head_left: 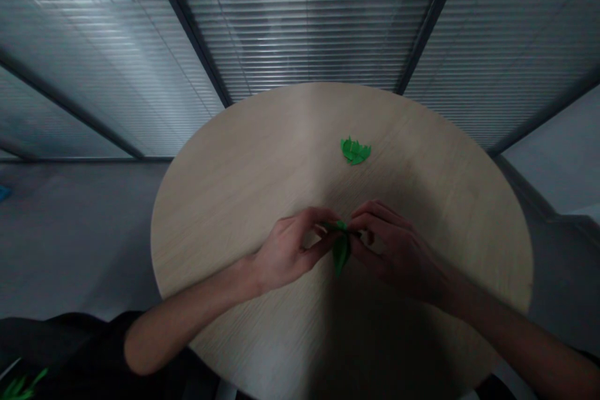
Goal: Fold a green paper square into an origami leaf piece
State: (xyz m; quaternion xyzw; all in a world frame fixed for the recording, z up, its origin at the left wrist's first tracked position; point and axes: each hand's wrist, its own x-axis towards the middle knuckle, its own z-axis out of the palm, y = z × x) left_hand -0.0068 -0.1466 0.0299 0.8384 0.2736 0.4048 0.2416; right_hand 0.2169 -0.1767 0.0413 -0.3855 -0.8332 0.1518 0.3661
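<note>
Both my hands meet over the middle of a round wooden table (262, 156). A small folded green paper piece (340, 250) hangs between them. My left hand (290, 247) pinches its upper left side with thumb and fingertips. My right hand (389, 244) pinches its upper right side, fingers curled. Further back on the table lies a second green paper piece (355, 150) with jagged, leaf-like edges, apart from both hands.
Glass walls with closed horizontal blinds (304, 19) and dark frames stand behind the table. Grey floor (70, 231) lies to the left. Some green paper bits (19, 386) show at the bottom left corner by my dark sleeve.
</note>
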